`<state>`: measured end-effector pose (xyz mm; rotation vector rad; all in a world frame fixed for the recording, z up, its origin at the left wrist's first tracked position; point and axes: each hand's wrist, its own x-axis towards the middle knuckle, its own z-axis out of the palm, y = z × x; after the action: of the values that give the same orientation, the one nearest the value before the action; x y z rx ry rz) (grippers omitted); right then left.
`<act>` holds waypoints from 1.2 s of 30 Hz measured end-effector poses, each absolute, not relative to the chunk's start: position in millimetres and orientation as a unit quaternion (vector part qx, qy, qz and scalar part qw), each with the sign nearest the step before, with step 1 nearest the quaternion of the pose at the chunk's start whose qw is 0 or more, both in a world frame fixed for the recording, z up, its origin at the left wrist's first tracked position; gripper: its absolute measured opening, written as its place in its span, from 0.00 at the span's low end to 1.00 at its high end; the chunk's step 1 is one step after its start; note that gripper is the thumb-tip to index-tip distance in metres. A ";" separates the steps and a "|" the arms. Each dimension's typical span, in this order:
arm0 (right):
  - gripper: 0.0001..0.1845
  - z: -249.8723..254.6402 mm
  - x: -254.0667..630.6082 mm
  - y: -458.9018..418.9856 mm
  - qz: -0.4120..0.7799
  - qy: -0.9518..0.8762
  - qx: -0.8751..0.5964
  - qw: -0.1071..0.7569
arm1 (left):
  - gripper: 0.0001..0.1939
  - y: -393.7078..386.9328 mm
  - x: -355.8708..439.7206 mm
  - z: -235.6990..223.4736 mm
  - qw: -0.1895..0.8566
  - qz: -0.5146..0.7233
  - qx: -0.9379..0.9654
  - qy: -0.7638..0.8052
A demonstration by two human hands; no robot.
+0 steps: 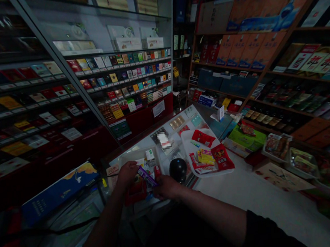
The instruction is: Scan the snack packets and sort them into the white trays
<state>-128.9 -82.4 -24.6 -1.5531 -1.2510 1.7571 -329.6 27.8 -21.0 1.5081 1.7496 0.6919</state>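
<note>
A slim purple snack packet [146, 176] is stretched between my hands, tilted down to the right. My left hand [129, 172] pinches its upper end, and my right hand [166, 187] is closed round its lower end. Right below lies a pale tray [124, 155] with small boxes, a red item [157, 171] and other packets in it. A black rounded object [178, 170] stands beside my right hand. Farther right, a white tray [187, 146] bears red packets [222, 156] and yellow packets [206, 156].
The trays stand on a glass counter [178, 118]. At the left lies a blue box [59, 193] with cables near it. Shelves of small cigarette-like packs [127, 74] line the back. Stacked orange cartons [250, 49] and a green box [246, 136] are at the right.
</note>
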 end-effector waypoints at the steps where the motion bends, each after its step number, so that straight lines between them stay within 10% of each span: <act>1: 0.09 -27.6 -128.6 -82.6 0.649 -0.454 -0.563 0.236 | 0.11 29.0 -329.9 -24.4 0.356 0.265 0.586 0.678; 16: 0.11 16.5 -102.5 -92.9 0.531 -0.639 -0.539 0.137 | 0.18 19.8 -298.9 8.1 0.315 0.268 0.602 0.683; 36: 0.12 30.9 37.2 -120.2 0.444 -0.503 -0.652 0.354 | 0.18 -13.8 -128.7 53.7 0.467 0.331 0.675 0.466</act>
<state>37.2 -120.2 30.9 -1.6845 -1.2991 1.1485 -128.7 -13.8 53.7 1.6558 1.1440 0.8113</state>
